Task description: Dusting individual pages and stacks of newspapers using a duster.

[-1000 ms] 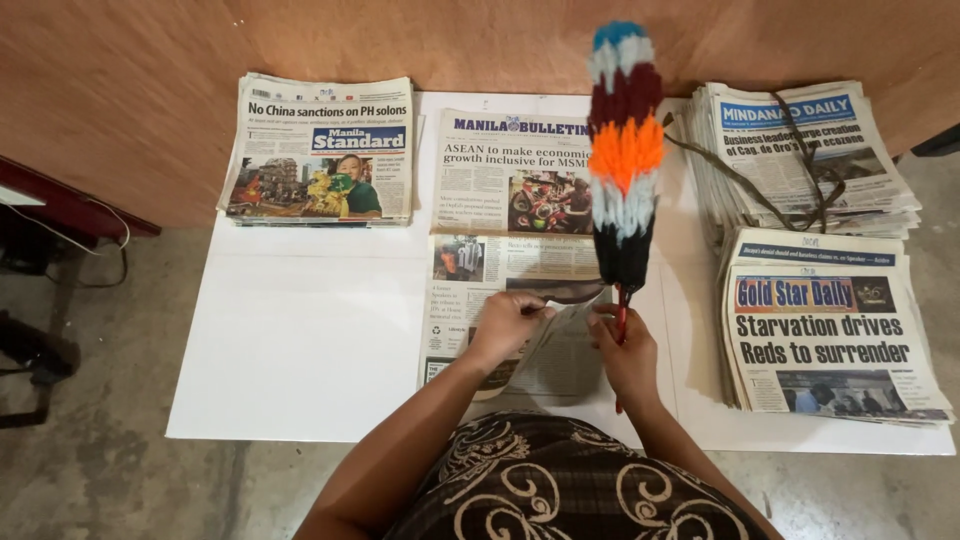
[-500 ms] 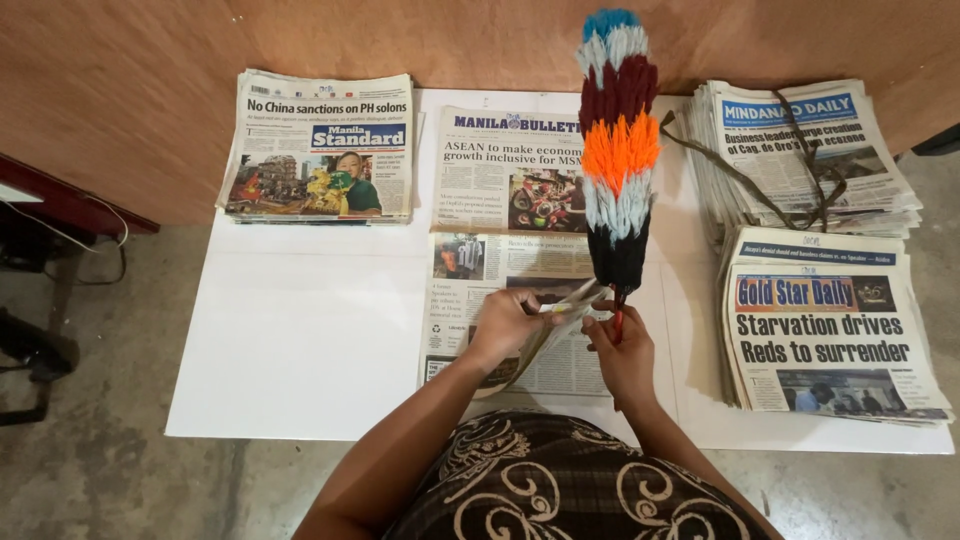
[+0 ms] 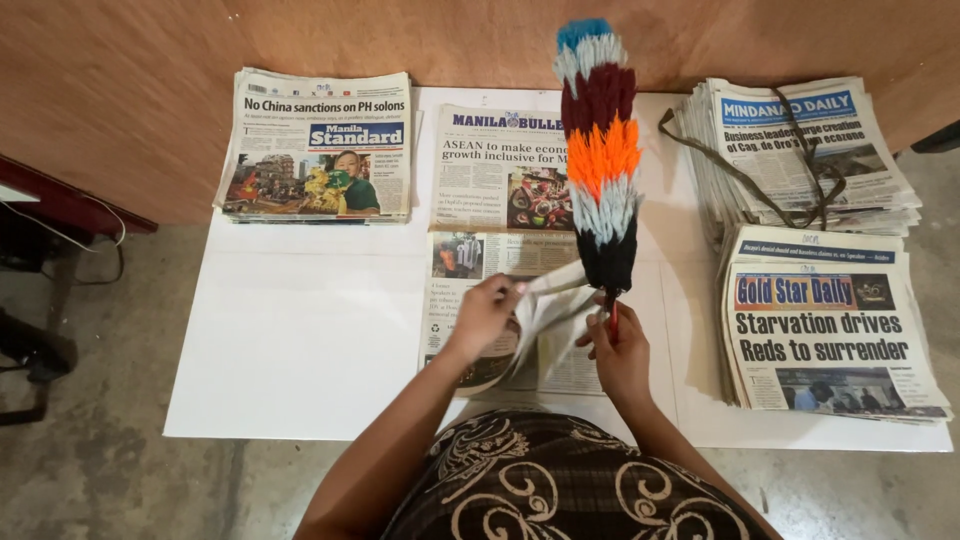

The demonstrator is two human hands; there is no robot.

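Bare white board between newspaper stacks

Open newspaper: lies flat at the centre of the frame on the white board, front page facing up, headline edge toward the top.
Lifted page: a bottom sheet of that paper, raised and curled off the stack, pinched at its edge.
Feather duster: stands upright right of centre; banded blue, white, maroon, orange, pale grey and black, thin red handle at its lower end.
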